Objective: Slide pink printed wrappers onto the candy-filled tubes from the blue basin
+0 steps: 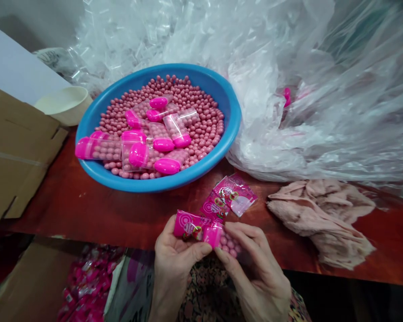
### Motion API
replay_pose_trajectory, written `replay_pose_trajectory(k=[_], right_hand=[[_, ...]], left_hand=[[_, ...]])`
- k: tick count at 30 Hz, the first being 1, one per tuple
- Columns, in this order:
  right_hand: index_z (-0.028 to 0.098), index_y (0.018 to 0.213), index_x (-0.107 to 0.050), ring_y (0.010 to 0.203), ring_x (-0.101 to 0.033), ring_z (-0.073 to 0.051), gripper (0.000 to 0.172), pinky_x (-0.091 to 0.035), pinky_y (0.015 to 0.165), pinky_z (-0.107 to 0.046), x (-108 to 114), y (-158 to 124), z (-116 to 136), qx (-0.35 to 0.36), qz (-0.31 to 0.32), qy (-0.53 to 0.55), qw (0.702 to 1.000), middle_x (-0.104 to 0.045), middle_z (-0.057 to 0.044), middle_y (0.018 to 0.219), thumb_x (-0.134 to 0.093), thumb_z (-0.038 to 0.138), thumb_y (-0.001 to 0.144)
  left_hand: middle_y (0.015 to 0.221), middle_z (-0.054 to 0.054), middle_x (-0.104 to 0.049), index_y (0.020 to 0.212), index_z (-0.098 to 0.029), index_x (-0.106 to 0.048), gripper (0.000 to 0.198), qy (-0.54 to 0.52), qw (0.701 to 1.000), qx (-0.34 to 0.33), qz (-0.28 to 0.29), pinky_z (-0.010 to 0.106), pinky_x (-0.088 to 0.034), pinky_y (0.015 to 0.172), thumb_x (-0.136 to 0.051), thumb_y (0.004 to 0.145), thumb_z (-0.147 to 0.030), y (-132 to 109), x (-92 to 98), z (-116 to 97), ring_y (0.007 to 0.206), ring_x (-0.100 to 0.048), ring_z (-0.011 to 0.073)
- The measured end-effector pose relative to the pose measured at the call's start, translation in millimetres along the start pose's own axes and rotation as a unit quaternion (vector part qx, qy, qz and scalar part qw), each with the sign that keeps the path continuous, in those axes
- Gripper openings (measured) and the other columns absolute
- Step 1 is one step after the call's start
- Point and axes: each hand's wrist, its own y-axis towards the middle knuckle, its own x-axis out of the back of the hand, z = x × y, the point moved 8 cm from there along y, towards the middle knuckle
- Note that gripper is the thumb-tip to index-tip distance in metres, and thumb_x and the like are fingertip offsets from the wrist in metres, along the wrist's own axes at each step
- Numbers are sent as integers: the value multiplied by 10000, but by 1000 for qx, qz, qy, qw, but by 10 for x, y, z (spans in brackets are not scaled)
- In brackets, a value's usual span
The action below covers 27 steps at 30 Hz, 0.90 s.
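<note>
Head view: looking down over the near edge of a red tabletop (70,214), with both hands close together at the near edge.

Left hand (172,255): mostly closed, thumb and fingers gripping the pink printed wrapper (188,225) around one end of the clear tube.

Right hand (255,268): half closed, thumb and bent fingers pinching the clear tube (229,245) at its other end.

Held item: one clear tube holding pink beads, with one magenta cap (212,234) showing beside the wrapper, all just above the table's near edge.

On the table: two printed pink sachets (235,194) overlap just beyond the hands.

Far centre: one blue plastic basin (230,107) holds many loose pink beads (195,98) and roughly nine capped tubes (176,129), overlapping too much for an exact count.

Left: one cardboard box (16,152), with one cream bowl (65,105) between it and the basin.

Right: one crumpled pink cloth (319,219) on the table; clear plastic sheeting (322,112) heaped behind it.

Near left, below the table: a heap of wrapped pink packets (83,281), too many to count.
</note>
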Motion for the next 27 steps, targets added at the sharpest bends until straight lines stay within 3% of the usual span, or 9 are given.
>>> replay_pose_trajectory(k=[5,9,14,17,21,27], right_hand=[[259,1128,-579,943,-542,-127,379,-473,816,-201,-15,22,-23,-11,-8,42,999,-540,-11,1028,-605,67,802],[269,1127,-582,929,-544,-134,385,-475,798,-208,-42,21,-64,-24,-5,53,998,-537,-11,1023,-626,85,790],[293,1152,-555,904,-558,-125,388,-485,793,-197,-101,-38,-150,-84,15,72,994,-540,-1,1007,-627,139,804],[315,1141,-566,885,-570,-121,386,-493,783,-193,-113,-69,-183,-111,6,101,989,-557,12,984,-633,151,798],[326,1115,-584,843,-576,-110,379,-497,762,-185,-126,-79,-190,-128,-8,131,983,-563,27,940,-636,139,789],[318,1074,-630,808,-592,-93,390,-510,718,-143,-95,-72,-165,-139,-63,152,977,-585,34,912,-654,92,757]], left_hand=[[678,-27,-729,870,-192,-629,430,-34,998,-49,-36,164,-516,602,-806,495,-75,-23,-12,-92,583,-640,83],[702,-24,-734,953,-200,-592,507,-27,995,-69,-61,170,-518,605,-795,509,-60,-17,43,-119,582,-641,83],[784,6,-747,1082,-221,-558,607,-44,997,-56,-33,214,-527,664,-769,548,-24,20,62,-58,674,-676,118],[786,34,-747,962,-182,-654,455,-58,998,-12,4,258,-531,687,-786,540,-72,40,22,43,710,-679,158],[634,28,-724,708,-152,-725,178,-60,997,38,41,260,-524,665,-803,549,-170,18,-47,145,636,-666,163],[662,-8,-738,674,-205,-742,142,-103,993,63,-6,174,-513,649,-809,558,-159,-75,-54,249,616,-659,98]])
